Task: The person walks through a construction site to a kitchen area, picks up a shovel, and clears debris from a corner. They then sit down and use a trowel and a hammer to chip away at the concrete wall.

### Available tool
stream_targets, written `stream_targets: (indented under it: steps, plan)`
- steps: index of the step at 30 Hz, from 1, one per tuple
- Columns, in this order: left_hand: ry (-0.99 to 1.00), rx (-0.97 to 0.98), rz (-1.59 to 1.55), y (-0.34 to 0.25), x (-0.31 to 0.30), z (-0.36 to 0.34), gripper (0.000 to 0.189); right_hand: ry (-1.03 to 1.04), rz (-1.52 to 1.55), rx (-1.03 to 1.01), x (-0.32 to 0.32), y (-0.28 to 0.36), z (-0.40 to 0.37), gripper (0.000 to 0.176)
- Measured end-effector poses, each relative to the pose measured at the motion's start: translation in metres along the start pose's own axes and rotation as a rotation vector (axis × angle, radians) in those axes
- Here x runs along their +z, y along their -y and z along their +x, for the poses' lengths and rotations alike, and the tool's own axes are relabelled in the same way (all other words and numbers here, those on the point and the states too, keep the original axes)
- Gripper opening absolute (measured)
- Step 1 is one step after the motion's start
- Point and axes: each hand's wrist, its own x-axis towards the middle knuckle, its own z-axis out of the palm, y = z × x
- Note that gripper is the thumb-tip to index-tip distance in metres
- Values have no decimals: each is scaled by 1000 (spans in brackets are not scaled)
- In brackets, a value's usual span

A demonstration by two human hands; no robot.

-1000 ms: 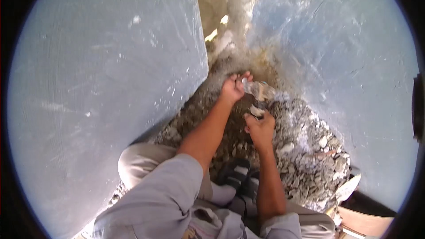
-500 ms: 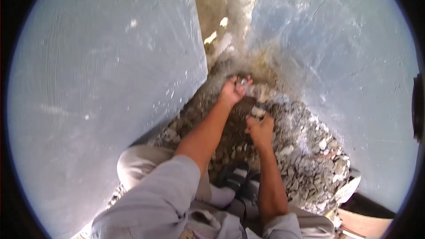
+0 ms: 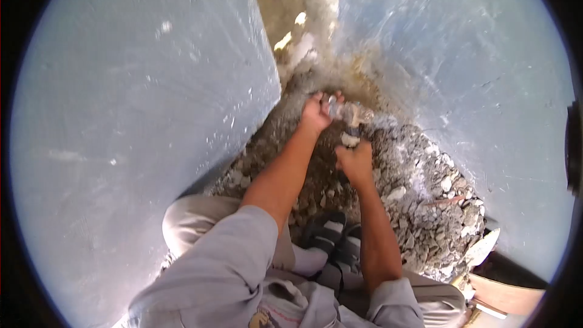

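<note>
My left hand (image 3: 316,112) is closed around a chisel, whose pale metal end (image 3: 333,107) shows at the fingers, close to the broken base of the wall. Just to the right and nearer to me, my right hand (image 3: 356,162) grips a hammer by its handle. The blurred hammer head (image 3: 357,114) lies right at the chisel's end, overlapping it in this view. A whitish patch (image 3: 350,140) shows on the handle above my fist. Most of the chisel is hidden by my left fingers.
Blue-grey wall faces rise on the left (image 3: 152,85) and right (image 3: 461,73), with a rough brown gap (image 3: 285,0) between them. Broken rubble (image 3: 425,206) covers the ground around my sandals (image 3: 328,234). A pale pointed piece (image 3: 483,247) and a curved tan object (image 3: 507,296) lie at lower right.
The hammer has swung forward and up, bringing its head to the chisel's end. My right hand has risen slightly; my left hand keeps its hold. The view has shifted a little.
</note>
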Motion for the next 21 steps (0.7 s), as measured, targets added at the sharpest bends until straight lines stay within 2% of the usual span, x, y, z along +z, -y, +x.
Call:
stream_targets:
  steps: [1, 3, 5, 8, 9, 11, 12, 13, 14, 15, 16, 18, 19, 20, 21]
  plan:
    - [24, 2, 3, -10, 16, 12, 22, -37, 8, -47, -4, 20, 6, 24]
    - [-27, 25, 38, -4, 7, 0, 25, -97, 9, -22, -12, 45, -25, 23]
    - [-31, 18, 39, -3, 16, 1, 26, -163, 64, -205, -30, 90, -32, 23]
    - [-73, 39, 39, -3, 22, -17, 26, -494, -27, -588, -65, 162, -49, 20]
    - [-65, 38, 35, -4, 22, -17, 25, -513, -52, -786, -70, 185, -52, 9]
    - [-82, 50, 15, -4, 27, -21, 24, -614, 54, -1089, -72, 189, -38, 19]
    - [-83, 53, 6, -4, 24, -21, 24, -611, 427, -1083, -61, 167, -26, 21]
    - [-77, 55, -1, -4, 24, -19, 25, -733, 172, -947, -45, 124, -11, 16]
    - [-64, 55, -6, -3, 25, -18, 25, -645, -171, -717, -25, 63, 0, 13]
    - [-75, 46, -6, -3, 22, -13, 25, -366, -326, -404, -6, 13, 9, 14]
    - [-79, 29, -3, 10, 8, -19, 21, -91, -117, -51, 13, -3, 11, 18]
    - [-15, 43, 29, -1, 11, 0, 18, -76, 61, -78, 9, 21, 5, 21]
    - [189, -43, -44, -6, -20, 29, 19, -65, 130, -30, 1, 23, -19, 23]
    - [388, -141, -96, -11, -51, 59, 20, -112, 117, -91, -9, 43, -23, 22]
    - [177, -52, -47, -6, -7, 24, 22, -154, 102, -152, -22, 72, -30, 21]
